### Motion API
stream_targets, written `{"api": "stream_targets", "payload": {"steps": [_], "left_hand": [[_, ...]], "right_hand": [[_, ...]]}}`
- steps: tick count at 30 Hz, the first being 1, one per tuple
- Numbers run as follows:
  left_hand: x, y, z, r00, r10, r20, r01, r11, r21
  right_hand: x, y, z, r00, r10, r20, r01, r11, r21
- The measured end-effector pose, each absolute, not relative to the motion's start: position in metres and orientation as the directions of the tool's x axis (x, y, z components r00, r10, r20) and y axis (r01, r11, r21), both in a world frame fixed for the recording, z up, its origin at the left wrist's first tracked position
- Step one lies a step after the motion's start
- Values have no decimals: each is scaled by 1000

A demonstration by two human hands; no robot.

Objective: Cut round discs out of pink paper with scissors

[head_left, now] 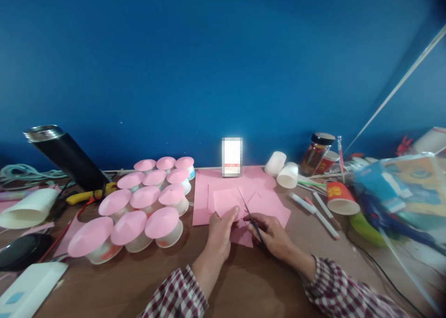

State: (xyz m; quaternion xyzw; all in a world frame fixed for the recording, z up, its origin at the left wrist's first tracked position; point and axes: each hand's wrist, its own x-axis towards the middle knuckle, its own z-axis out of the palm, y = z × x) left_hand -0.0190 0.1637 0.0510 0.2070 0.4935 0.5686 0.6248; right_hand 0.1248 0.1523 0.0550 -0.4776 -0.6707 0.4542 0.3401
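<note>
Between both hands, pink paper (226, 202)

Single head-worn view, looking forward and down from close above left hand (219, 236) and right hand (275, 236), blue wall (223, 67) beyond.

1. Paper sheets (259, 188) lie mid-bench, reaching back to the rear edge.
2. Capped cups (144, 202) stand in rows left of the sheets.
3. A flask (66, 157) lies behind them, toward the rear left corner.
4. Two tipped cups (281, 169) and a jar (316, 154) sit right of the sheets, along the rear edge.
5. Markers (320, 211) lie in front of those.
</note>
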Motion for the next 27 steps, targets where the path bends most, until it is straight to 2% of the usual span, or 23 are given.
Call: {"api": "stream_targets", "payload": {"steps": [13,21,27], "left_hand": [[-19,164,51,-152,917,-368,-503,249,828],[-19,164,52,-194,912,-361,-499,225,837],[-19,166,45,-174,899,-403,-482,279,831]], "right_hand": [[124,152,54,-307,951,28,323,132,-937],[123,151,50,-304,952,-20,256,61,-965],[122,151,54,-297,954,-27,227,43,-973]]}}
